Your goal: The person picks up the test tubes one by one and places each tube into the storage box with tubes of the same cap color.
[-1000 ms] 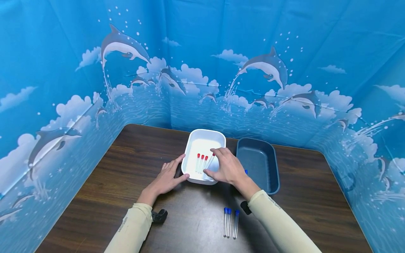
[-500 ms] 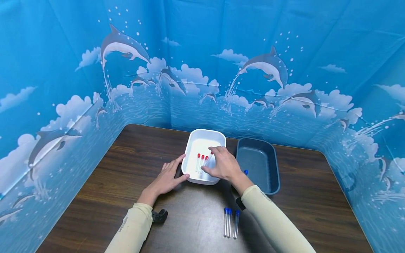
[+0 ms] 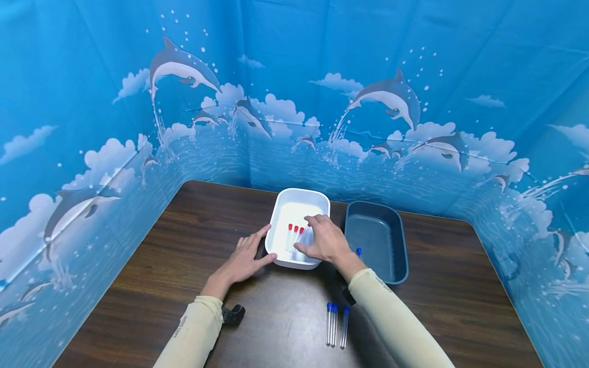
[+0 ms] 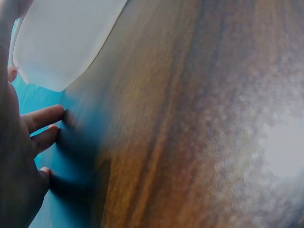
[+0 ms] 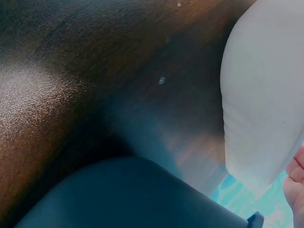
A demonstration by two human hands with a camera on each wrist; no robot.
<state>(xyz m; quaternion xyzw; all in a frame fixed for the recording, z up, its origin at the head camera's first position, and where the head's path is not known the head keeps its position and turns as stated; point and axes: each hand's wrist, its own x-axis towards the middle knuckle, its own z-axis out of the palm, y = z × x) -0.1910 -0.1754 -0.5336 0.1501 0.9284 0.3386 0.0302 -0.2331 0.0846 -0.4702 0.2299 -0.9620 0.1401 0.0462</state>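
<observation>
My left hand (image 3: 244, 260) spans the near left corner of the white tray (image 3: 276, 204), thumb and fingertips against its outside. Several test tubes with red caps (image 3: 296, 228) lie side by side in that tray. Over its right side arches my right hand (image 3: 327, 241), fingertips at the red cap (image 3: 309, 225) of the rightmost test tube, thumb lower down beside the tube; the hand partly hides it. In the left wrist view, my left hand's fingers (image 4: 45, 116) are spread below the tray. The right wrist view shows little of the right hand.
A dark grey tray (image 3: 399, 245) stands right of the white one, with a blue-capped tube (image 3: 359, 251) in it, partly behind my right wrist. On the near table, blue-capped test tubes (image 3: 333, 327) lie in front of the trays. A dolphin-print curtain (image 3: 294, 102) hangs behind the table.
My right hand has shifted slightly left with the rightmost red-capped test tube, toward the other tubes in the white tray. My left hand keeps its place at the corner.
</observation>
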